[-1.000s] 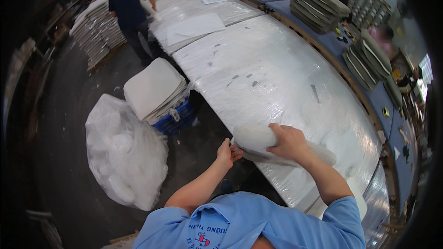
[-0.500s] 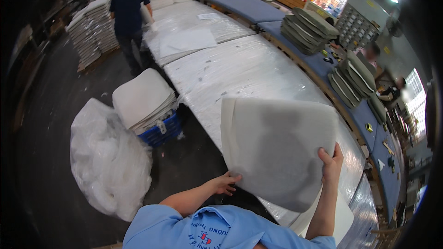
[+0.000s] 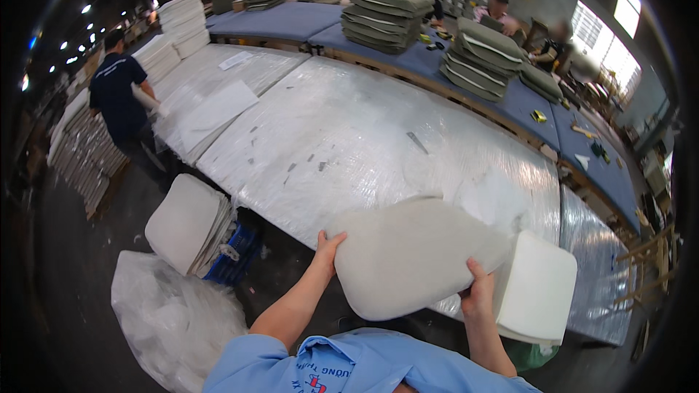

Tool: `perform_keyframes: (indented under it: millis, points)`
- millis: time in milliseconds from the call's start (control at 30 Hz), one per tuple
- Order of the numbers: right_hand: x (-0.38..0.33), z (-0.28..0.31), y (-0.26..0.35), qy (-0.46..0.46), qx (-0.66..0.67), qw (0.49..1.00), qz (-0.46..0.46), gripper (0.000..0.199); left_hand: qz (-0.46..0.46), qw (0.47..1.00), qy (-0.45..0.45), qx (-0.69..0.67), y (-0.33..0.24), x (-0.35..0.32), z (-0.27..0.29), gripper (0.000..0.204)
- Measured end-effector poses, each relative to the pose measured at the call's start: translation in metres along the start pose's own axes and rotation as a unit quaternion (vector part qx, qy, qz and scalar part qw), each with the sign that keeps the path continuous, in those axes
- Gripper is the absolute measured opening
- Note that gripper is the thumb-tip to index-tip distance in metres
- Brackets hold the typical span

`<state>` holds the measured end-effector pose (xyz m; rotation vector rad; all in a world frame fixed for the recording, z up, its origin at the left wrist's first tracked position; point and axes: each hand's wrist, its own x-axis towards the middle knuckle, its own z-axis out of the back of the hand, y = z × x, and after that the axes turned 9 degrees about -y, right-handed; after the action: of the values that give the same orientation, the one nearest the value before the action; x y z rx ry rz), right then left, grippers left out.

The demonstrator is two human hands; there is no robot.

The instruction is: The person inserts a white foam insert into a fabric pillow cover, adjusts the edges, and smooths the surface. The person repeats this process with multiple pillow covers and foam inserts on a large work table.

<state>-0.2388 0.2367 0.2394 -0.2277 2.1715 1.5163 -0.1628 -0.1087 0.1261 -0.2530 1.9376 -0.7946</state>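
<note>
I hold an off-white seat cushion pad (image 3: 408,262) tilted in front of me, over the near edge of the plastic-wrapped table (image 3: 328,131). My left hand (image 3: 331,249) grips its left edge, the thumb lying on the upper face. At the lower right edge, my right hand (image 3: 477,290) is closed on the same pad with its thumb on top. Fingers of both hands are partly hidden beneath it. Just right of my right hand is a stack of white cushion pads (image 3: 540,287).
To the left, similar pads (image 3: 186,222) fill a blue crate (image 3: 231,258) beside a large clear plastic bag (image 3: 175,320). A co-worker (image 3: 120,98) stands at the far left. Green-grey cushions (image 3: 382,22) are piled on a blue-topped table (image 3: 280,20); other people sit behind it.
The pad has tipped flatter, showing its pale face. My left hand has gone from its lower corner to grip the left edge; my right hand is lower. The view has swung right.
</note>
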Motion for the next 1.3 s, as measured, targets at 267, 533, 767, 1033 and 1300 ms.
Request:
perform_keyframes:
  millis: [267, 533, 767, 1033, 1300]
  points:
    - [-0.066, 0.04, -0.016, 0.062, -0.107, 0.966, -0.228, 0.048, 0.195, 0.965, 0.176, 0.008, 0.005, -0.002, 0.058, 0.082]
    - [-0.023, 0.037, 0.055, 0.227, -0.425, 0.851, -0.212, 0.061, 0.08, 0.989, 0.111, 0.061, -0.02, -0.072, 0.062, 0.063]
    - [0.086, -0.077, 0.097, 0.383, -0.452, 0.8, -0.092, 0.031, 0.081, 0.982, 0.12, 0.123, -0.037, -0.078, 0.058, 0.067]
    - [0.288, -0.147, -0.085, 0.363, -0.747, 0.557, -0.025, 0.04, -0.132, 0.716, 0.073, 0.682, -0.047, -0.03, 0.041, 0.084]
    - [0.287, -0.156, -0.152, 0.423, -0.766, 0.474, 0.096, 0.021, -0.218, 0.612, 0.146, 0.746, -0.003, 0.102, -0.042, 0.064]
